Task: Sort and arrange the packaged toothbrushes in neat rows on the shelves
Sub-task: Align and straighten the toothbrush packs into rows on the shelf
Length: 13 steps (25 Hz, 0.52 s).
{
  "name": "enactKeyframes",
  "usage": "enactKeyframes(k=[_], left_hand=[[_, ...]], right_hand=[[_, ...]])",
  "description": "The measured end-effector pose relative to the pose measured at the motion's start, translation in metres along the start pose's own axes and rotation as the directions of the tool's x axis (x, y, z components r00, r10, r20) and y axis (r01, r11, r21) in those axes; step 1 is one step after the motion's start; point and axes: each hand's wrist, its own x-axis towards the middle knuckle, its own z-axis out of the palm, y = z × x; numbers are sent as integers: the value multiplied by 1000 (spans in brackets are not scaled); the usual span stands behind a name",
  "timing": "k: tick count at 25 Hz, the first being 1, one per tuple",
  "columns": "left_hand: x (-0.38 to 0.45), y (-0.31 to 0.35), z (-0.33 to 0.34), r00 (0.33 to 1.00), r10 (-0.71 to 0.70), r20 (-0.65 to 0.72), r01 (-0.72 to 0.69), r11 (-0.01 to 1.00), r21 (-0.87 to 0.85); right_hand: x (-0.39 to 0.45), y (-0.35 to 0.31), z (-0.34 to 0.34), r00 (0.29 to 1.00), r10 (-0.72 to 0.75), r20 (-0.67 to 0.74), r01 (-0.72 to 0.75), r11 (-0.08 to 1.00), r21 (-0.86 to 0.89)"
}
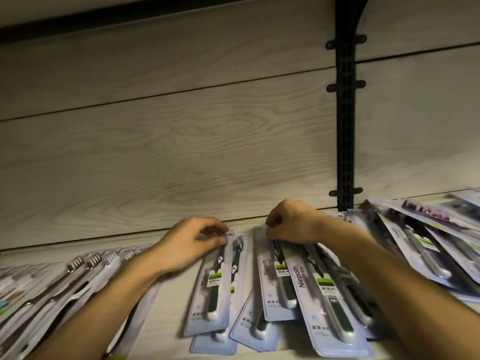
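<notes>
Far left on the shelf (166, 307), the white-handled toothbrush packs (78, 276) already lie side by side in a fairly even row, heads toward the back panel (181, 152) — that stretch looks done to me, though its left end blurs out of view.

My left hand (192, 245) pinches the top edge of a green-handled pack (217, 287), thumb and fingertips closed on the card near the back panel. Another like it pokes out from underneath, so this pair is stacked, not yet squared.

My right hand (291, 222) has its grip clamped on the top of the neighbouring Niepoth packs (298, 281), which fan out crookedly over one another, their lower ends hanging near the shelf's front edge.

Further right, the heap of mixed packs (428, 245) leans in a slanted jumble past the black slotted upright (345, 126) — untouched, I'd judge, and the bulk of what is left.

Open room: a bare strip of shelf lies between the white row and my left pack, partly under my forearm, and a thin gap between the two packs I hold. The back panel stops everything rearward; the front edge is the one to mind.
</notes>
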Motion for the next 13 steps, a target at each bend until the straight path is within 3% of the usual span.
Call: enactKeyframes(k=[7, 13], left_hand=[[-2, -2, -5, 1000, -11, 5, 11, 1000, 30], [-3, 2, 2, 999, 21, 42, -22, 999, 39]], right_hand=[[0, -1, 3, 997, -62, -39, 62, 998, 4], [0, -2, 9, 997, -43, 67, 46, 998, -46]])
